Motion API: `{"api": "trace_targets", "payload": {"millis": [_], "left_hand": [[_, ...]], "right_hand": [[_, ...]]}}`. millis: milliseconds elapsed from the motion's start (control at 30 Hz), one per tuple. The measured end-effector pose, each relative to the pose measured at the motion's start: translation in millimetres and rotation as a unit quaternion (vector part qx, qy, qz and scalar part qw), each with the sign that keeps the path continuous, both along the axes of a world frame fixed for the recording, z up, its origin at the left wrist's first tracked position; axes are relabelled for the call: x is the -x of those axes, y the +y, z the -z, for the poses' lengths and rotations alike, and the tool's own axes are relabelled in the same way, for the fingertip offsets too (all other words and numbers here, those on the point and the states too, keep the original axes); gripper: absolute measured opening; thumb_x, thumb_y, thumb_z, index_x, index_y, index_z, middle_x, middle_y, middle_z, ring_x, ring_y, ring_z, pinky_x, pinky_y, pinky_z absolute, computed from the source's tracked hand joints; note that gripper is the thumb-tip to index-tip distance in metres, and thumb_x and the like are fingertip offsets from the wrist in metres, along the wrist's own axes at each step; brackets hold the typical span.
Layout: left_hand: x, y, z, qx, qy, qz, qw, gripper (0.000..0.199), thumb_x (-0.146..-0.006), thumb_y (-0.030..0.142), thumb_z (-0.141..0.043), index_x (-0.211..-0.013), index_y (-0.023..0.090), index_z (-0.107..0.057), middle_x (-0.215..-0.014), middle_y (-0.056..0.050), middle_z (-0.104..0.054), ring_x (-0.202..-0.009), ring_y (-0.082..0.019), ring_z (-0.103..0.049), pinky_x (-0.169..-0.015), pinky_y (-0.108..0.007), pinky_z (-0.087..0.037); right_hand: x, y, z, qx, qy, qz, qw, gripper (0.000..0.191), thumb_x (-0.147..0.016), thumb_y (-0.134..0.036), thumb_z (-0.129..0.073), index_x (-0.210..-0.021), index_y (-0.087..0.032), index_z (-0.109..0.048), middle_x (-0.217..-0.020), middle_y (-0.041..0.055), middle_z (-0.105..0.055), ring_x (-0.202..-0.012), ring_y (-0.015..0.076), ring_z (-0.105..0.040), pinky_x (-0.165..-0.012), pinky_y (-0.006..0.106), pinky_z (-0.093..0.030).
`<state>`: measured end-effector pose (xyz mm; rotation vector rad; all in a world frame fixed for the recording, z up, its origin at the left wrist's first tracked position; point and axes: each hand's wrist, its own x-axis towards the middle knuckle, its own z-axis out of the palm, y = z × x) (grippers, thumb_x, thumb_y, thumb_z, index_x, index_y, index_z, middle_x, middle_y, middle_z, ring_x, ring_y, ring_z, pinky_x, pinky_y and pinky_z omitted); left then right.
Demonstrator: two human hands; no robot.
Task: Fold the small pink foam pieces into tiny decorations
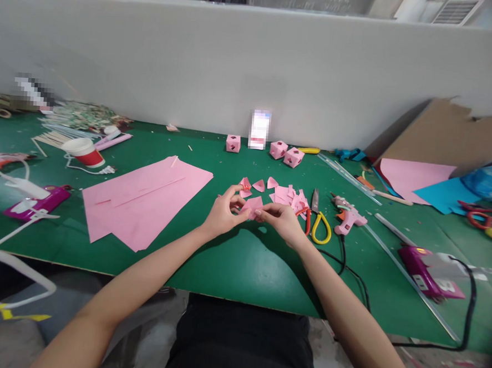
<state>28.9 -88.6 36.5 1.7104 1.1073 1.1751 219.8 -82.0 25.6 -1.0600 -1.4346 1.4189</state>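
Observation:
A small pink paper piece is held between my two hands above the green table. My left hand pinches its left side between thumb and fingers. On its right edge, my right hand has thumb and forefinger closed. Just beyond lie small folded pink paper pieces, and a heap of pink paper scraps sits behind my right hand. Scissors with yellow and red handles lie to the right, beside a pink glue gun. Finished-looking pink paper cubes stand at the back.
Pink paper sheets lie on the left of the green table. A phone leans on the grey partition. Purple power strips with cables sit on both sides. A paper cup and a pile of sticks are at back left.

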Motion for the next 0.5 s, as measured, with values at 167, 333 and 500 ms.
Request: {"api": "trace_targets", "payload": {"millis": [167,333,500], "left_hand": [[0.0,1.0,1.1,-0.005,0.000,0.000,1.000,0.050,-0.072,0.022,-0.069,-0.118,0.018,-0.050,-0.072,0.004,-0.060,-0.065,-0.009,-0.056,-0.063,-0.021,-0.045],[0.4,2.0,3.6,-0.001,-0.006,0.005,1.000,0.049,-0.073,0.021,-0.068,-0.118,0.017,-0.049,-0.073,0.004,-0.061,-0.065,-0.009,-0.056,-0.063,-0.020,-0.045],[0.8,2.3,3.7,-0.007,-0.006,0.005,1.000,0.050,-0.072,0.020,-0.068,-0.119,0.017,-0.049,-0.073,0.004,-0.061,-0.066,-0.009,-0.057,-0.062,-0.019,-0.044]], "right_hand": [[-0.1,0.0,-0.2,0.009,0.008,-0.001,1.000,0.032,-0.065,-0.046,-0.083,-0.079,-0.018,-0.075,-0.075,0.0049,-0.073,-0.070,0.0177,-0.067,-0.074,0.034,-0.054],[1.0,0.2,0.5,0.018,0.019,0.008,1.000,0.034,-0.063,-0.046,-0.085,-0.077,-0.017,-0.076,-0.075,0.0054,-0.074,-0.070,0.0179,-0.067,-0.074,0.034,-0.055],[0.4,-0.2,0.3,0.023,0.025,0.002,0.999,0.036,-0.065,-0.049,-0.083,-0.080,-0.017,-0.077,-0.077,0.0057,-0.074,-0.070,0.0180,-0.068,-0.075,0.034,-0.056]]}}
